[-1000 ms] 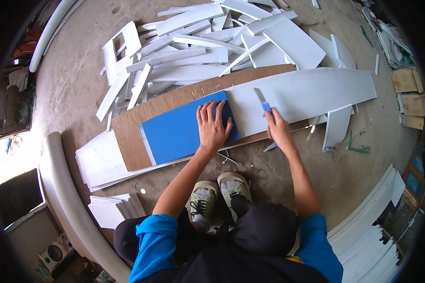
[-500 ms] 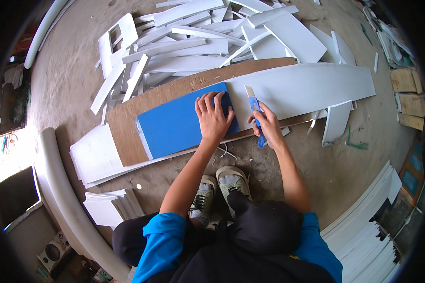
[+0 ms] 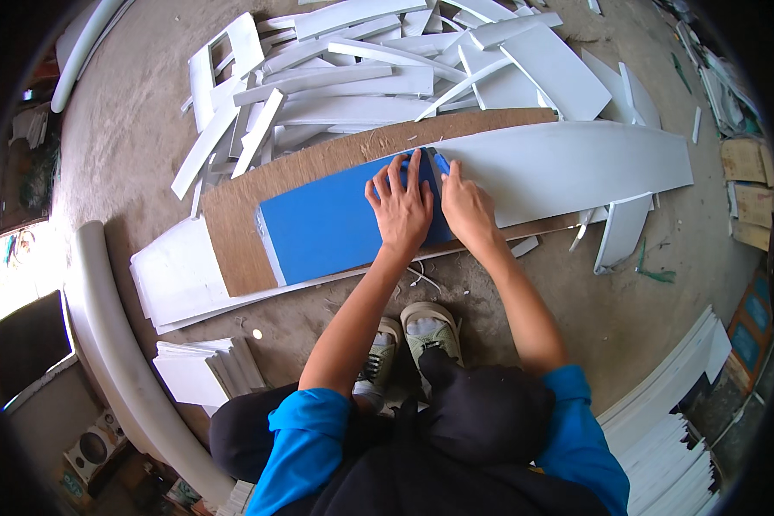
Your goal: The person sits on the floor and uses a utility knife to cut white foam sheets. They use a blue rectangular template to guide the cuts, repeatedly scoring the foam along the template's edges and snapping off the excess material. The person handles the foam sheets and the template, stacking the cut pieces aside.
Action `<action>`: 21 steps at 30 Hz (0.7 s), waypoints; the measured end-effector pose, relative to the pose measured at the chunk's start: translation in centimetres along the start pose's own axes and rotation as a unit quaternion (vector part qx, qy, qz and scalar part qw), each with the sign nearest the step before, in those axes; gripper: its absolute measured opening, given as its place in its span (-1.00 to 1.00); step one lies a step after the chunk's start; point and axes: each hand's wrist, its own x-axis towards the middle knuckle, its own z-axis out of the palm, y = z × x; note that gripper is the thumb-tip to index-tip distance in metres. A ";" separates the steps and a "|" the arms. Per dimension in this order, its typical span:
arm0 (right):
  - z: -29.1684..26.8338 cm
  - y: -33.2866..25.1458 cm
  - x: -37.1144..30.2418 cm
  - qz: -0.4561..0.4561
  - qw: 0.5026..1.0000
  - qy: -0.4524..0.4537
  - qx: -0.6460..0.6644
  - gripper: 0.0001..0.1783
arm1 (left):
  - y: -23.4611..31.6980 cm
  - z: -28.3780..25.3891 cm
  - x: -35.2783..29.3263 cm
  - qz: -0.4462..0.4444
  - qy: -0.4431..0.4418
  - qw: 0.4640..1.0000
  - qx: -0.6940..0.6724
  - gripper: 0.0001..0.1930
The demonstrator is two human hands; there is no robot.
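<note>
My left hand (image 3: 402, 206) lies with its fingers spread on a blue rectangular board (image 3: 322, 232), pressing near its right end. In my right hand (image 3: 469, 211) is a blue utility knife (image 3: 441, 162), held at the board's far right corner; its blade is hidden from sight. Under the blue board is a long white foam-like sheet (image 3: 585, 163), tapering toward the right. A brown wooden board (image 3: 232, 249) shows around the blue board's left end and along its far side.
Beyond the boards lies a heap of white offcuts (image 3: 361, 82). A stack of small white sheets (image 3: 206, 370) sits near my left knee, beside a long white roll (image 3: 116, 344). More white strips (image 3: 662, 421) lie at the lower right, with cardboard boxes (image 3: 748, 185) farther up.
My right hand has brought the knife left and away from me, from above the white sheet to the blue board's right edge. My left hand has shifted slightly on the board.
</note>
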 end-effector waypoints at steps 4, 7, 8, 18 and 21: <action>-0.1 -1.0 0.6 -0.012 0.996 0.015 -0.085 -0.54 | 0.3 0.2 0.6 -0.025 0.000 1.000 0.013 -0.52; 0.1 -1.8 0.6 -0.015 0.995 0.009 -0.100 -0.53 | 0.1 0.3 0.6 -0.014 0.019 1.000 0.016 -0.54; 0.2 -1.9 0.7 -0.013 0.996 0.007 -0.093 -0.53 | 0.1 0.4 0.6 -0.007 0.028 0.999 0.016 -0.55; 0.3 -2.3 3.1 0.014 0.999 -0.018 -0.031 -0.64 | -0.4 0.8 2.3 -0.028 -0.023 0.999 0.021 -0.64; 1.2 -1.1 2.6 0.015 1.000 -0.011 0.005 -0.68 | 0.1 1.2 2.2 -0.010 0.016 1.000 0.013 -0.66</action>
